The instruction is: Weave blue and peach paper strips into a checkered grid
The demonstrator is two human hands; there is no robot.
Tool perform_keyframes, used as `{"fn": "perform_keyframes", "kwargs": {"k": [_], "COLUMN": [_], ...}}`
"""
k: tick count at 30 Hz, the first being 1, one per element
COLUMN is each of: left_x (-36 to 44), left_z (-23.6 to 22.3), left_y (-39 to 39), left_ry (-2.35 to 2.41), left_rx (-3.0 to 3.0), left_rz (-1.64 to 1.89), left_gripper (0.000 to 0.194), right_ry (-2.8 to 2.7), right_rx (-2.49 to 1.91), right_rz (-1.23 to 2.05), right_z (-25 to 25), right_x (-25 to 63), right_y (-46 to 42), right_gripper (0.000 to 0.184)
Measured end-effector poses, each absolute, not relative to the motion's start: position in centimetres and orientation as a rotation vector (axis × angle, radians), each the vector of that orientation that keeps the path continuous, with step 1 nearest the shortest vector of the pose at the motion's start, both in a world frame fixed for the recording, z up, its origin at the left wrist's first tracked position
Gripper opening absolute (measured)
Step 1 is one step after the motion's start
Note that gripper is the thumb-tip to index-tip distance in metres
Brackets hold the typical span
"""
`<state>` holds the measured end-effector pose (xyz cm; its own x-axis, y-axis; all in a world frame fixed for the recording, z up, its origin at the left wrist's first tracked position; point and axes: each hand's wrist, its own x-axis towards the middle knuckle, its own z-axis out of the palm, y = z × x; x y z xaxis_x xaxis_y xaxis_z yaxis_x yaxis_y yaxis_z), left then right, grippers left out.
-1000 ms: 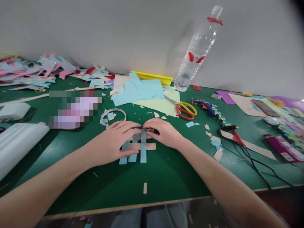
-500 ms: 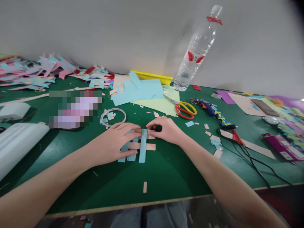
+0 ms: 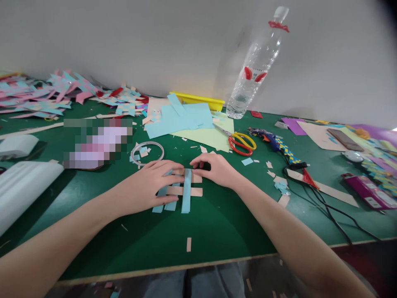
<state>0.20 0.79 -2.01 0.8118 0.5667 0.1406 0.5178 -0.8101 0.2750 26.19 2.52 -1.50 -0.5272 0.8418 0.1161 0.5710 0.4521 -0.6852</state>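
My left hand (image 3: 155, 182) lies flat with its fingers spread over the left part of a small lattice of crossed paper strips, pressing it on the table. Blue strips run up and down; the rightmost blue paper strip (image 3: 186, 194) is in plain sight. Peach paper strips (image 3: 196, 192) cross them, their right ends sticking out. At the top of the rightmost blue strip, my right hand (image 3: 215, 169) is closed, thumb and fingertips at the strip's upper end. The exact grip there is partly hidden by the fingers.
Behind the hands are a silver ring (image 3: 147, 154), blue paper sheets (image 3: 186, 118) and scissors (image 3: 238, 142). A bottle (image 3: 254, 70) leans by the wall. Right lie black cables (image 3: 328, 207) and a purple box (image 3: 366, 191); left, a white object (image 3: 27, 186) and woven paper (image 3: 37, 93).
The right thumb has shifted slightly upward at the top of the blue strip, uncovering more of the peach end. The left hand stays almost unmoved.
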Motion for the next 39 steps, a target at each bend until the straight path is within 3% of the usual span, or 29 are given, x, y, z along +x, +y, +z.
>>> {"fn": "perform_keyframes", "kwargs": {"k": [6, 11, 15, 27, 32, 39], "left_x": [0.2, 0.4, 0.2, 0.1, -0.1, -0.3], "left_z": [-1.9, -0.9, -0.6, -1.4, -1.7, -2.1], "left_y": [0.6, 0.5, 0.7, 0.7, 0.8, 0.6], "left_ry": [0.833, 0.940, 1.020, 0.961, 0.963, 1.087], "left_rx": [2.756, 2.700, 2.653, 2.738, 2.812, 2.846], "left_rz": [0.314, 0.327, 0.357, 0.254, 0.278, 0.273], "left_gripper": [0.034, 0.048, 0.054, 0.054, 0.052, 0.056], "right_ry": [-2.303, -2.380, -2.401, -2.311, -2.304, -2.333], "right_rx": [-1.136, -1.137, -1.209, -1.324, -1.309, -1.382], "right_rz": [0.818, 0.804, 0.831, 1.083, 0.948, 0.921], "right_z": [-1.0, -0.4, 0.4, 1.6, 1.6, 1.7], "right_x": [26.7, 27.2, 27.7, 28.3, 28.1, 28.1], "right_y": [2.6, 2.6, 2.5, 2.3, 2.3, 2.4], "right_gripper": [0.019, 0.022, 0.014, 0.030, 0.024, 0.030]}}
